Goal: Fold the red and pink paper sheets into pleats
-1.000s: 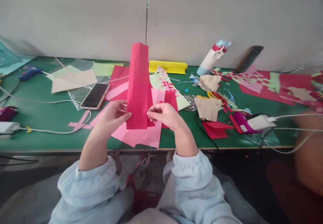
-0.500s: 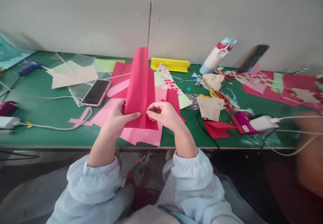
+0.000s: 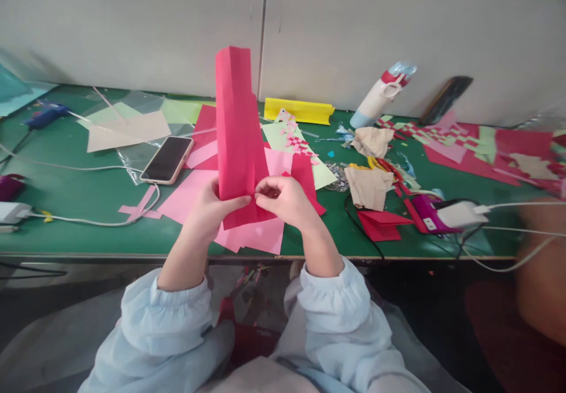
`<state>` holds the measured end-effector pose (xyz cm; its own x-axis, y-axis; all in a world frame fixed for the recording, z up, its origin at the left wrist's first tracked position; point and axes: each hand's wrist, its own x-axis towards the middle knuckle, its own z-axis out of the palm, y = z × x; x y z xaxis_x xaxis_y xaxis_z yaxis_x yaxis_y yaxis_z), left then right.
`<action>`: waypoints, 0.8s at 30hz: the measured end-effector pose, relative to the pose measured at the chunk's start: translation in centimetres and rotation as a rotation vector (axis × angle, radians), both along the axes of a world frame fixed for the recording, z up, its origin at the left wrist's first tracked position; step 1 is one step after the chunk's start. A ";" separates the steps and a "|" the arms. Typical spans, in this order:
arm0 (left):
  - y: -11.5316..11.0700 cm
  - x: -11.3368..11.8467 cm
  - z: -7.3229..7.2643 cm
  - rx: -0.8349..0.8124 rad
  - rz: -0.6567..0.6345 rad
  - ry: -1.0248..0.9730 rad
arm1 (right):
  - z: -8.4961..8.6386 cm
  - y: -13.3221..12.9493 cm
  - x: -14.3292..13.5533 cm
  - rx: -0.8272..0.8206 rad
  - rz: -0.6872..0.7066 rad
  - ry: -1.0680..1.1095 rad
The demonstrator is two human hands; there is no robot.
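Observation:
A tall folded sheet of red paper (image 3: 237,139) stands upright in front of me, with lengthwise creases. My left hand (image 3: 216,205) grips its lower left side, thumb across the front and fingers hidden behind. At its lower right edge my right hand (image 3: 283,198) is closed in a pinch on the paper. Beneath both hands lie sheets of pink paper (image 3: 181,198) and more red paper (image 3: 305,180).
A phone (image 3: 167,160) lies to the left with a white cable. Further left is a blue glue gun (image 3: 48,114). Behind stands a yellow folded strip (image 3: 299,111). To the right are a bottle (image 3: 380,98), cloth pieces (image 3: 369,187) and a purple power block (image 3: 435,213) with cables.
The red paper has risen and its top has tilted back and to the left. My left thumb has shifted slightly right; both hands keep their grip.

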<state>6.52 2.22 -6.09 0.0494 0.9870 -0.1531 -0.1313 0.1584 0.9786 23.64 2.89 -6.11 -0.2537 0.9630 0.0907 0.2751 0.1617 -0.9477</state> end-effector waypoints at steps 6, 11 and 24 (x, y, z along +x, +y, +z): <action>0.0 0.4 -0.3 0.017 0.109 0.052 | -0.1 0.0 0.1 -0.031 -0.023 -0.010; -0.1 0.7 -0.2 -0.013 0.124 0.063 | -0.3 0.2 0.4 -0.113 0.006 0.055; -0.3 1.0 0.2 -0.010 0.109 0.062 | -0.2 0.2 0.2 -0.112 0.004 0.047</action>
